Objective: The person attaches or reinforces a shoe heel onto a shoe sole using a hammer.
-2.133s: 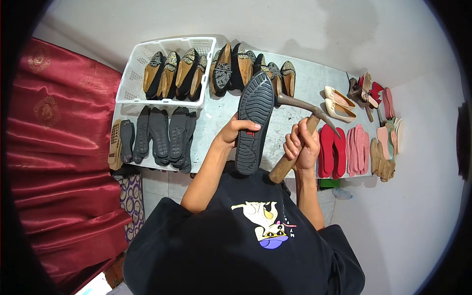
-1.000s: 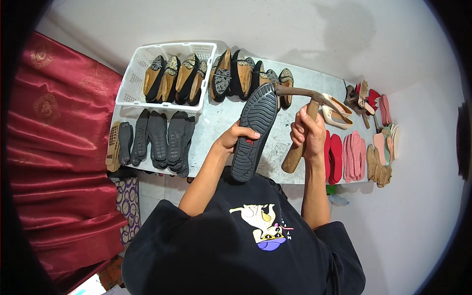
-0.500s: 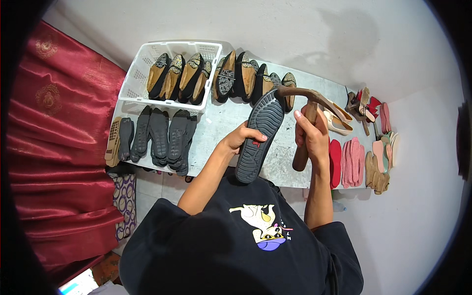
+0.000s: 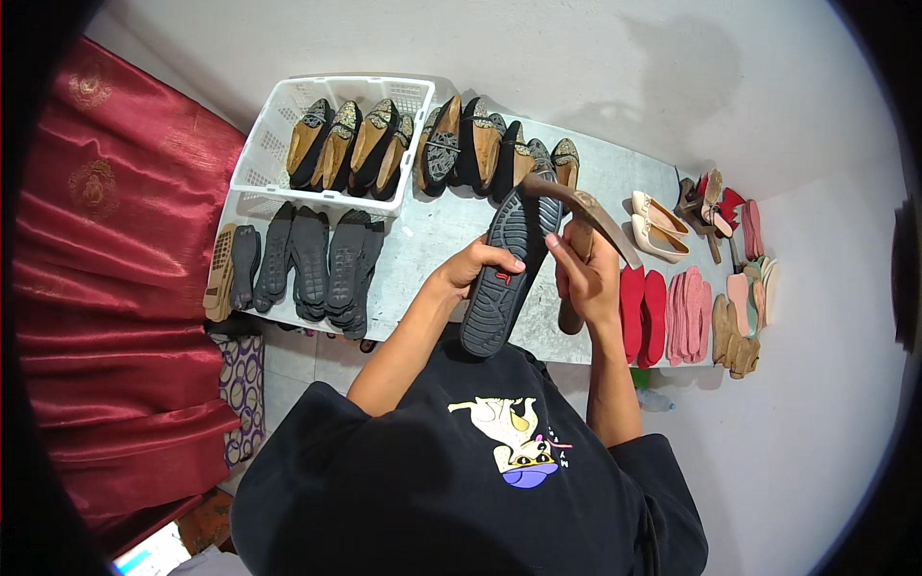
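Note:
My left hand (image 4: 471, 268) grips a black shoe (image 4: 492, 312) around its middle, thumb across the ridged sole that faces up. A small red mark sits near the thumb. My right hand (image 4: 590, 276) is closed on the wooden handle of a hammer (image 4: 597, 213) with a long, curved brown head. One end of that head is over the toe end of the sole; whether it touches cannot be made out. My right fingertips are close to the shoe's right edge. The shoe's upper is mostly hidden beneath the sole.
A white basket (image 4: 252, 182) of slip-on shoes stands at the table's back left, with more shoes (image 4: 480, 144) beside it. Dark soles (image 4: 309, 259) lie front left. Cream flats (image 4: 655, 235), red insoles (image 4: 653, 317) and pink insoles (image 4: 687, 317) lie right. A red curtain (image 4: 144, 288) hangs left.
My right hand and the hammer have shifted left, closer to the shoe. The shoe has turned slightly, showing more of its right side. More of the red insoles and cream flats is visible.

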`<state>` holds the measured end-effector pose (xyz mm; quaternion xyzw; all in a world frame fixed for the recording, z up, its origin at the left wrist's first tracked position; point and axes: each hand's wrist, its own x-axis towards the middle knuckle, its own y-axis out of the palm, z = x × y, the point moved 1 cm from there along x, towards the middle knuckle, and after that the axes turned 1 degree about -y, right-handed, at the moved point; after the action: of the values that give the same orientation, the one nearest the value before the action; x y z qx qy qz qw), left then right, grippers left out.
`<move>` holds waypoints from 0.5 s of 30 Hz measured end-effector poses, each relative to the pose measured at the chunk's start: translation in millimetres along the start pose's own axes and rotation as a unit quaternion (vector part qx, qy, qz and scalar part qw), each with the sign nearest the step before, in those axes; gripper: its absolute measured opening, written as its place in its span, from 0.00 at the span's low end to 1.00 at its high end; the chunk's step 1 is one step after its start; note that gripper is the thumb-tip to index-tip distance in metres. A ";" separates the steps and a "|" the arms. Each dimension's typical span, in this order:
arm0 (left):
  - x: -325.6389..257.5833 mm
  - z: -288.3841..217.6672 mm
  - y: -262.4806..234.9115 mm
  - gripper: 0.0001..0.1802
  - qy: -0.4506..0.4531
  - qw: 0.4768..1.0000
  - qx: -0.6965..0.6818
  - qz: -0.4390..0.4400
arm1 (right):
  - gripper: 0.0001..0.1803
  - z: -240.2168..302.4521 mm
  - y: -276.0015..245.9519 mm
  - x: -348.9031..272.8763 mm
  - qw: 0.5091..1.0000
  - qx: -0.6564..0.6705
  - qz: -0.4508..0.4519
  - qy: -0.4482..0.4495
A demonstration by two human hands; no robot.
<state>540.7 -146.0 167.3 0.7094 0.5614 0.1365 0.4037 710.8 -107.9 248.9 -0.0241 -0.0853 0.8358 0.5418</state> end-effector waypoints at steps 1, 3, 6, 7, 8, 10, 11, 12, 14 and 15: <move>-1.8 -1.5 2.0 0.19 0.002 1.000 -0.010 -0.002 | 0.13 0.0 2.4 -3.3 1.000 0.021 0.002 0.017; -0.5 2.3 -4.9 0.23 -0.004 0.999 -0.035 0.002 | 0.12 -12.5 4.5 -2.5 0.999 -0.026 0.015 -0.036; -2.5 3.4 -4.4 0.23 0.007 1.000 -0.004 0.008 | 0.11 -18.5 5.9 -9.6 0.998 -0.018 0.018 -0.062; -2.8 3.8 -5.3 0.23 0.005 1.000 -0.005 0.007 | 0.11 -17.8 6.2 -11.9 0.998 -0.005 0.033 -0.060; -2.7 3.6 -7.0 0.23 -0.005 1.000 -0.018 0.009 | 0.11 -19.5 6.9 -13.1 0.998 -0.005 0.034 -0.058; -0.8 5.2 -11.7 0.22 -0.010 1.000 -0.018 0.014 | 0.10 -25.4 9.8 -14.6 0.998 -0.004 0.039 -0.054; 0.4 6.4 -13.2 0.22 -0.011 1.000 -0.017 0.015 | 0.09 -26.7 10.6 -15.3 0.998 -0.004 0.042 -0.052; 1.3 7.2 -13.6 0.22 -0.007 1.000 -0.013 0.022 | 0.09 -26.5 10.6 -16.3 0.998 -0.004 0.042 -0.051; 1.2 8.2 -11.1 0.22 -0.002 1.000 -0.009 0.030 | 0.08 -25.6 10.4 -19.0 0.997 -0.001 0.046 -0.057; 0.6 7.1 -8.5 0.21 0.009 1.000 -0.011 0.027 | 0.07 -25.6 10.9 -18.8 0.997 0.002 0.049 -0.061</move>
<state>539.7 -148.0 156.5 0.7187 0.5442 0.1593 0.4025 712.0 -126.4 220.9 0.0239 -0.1158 0.8613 0.4941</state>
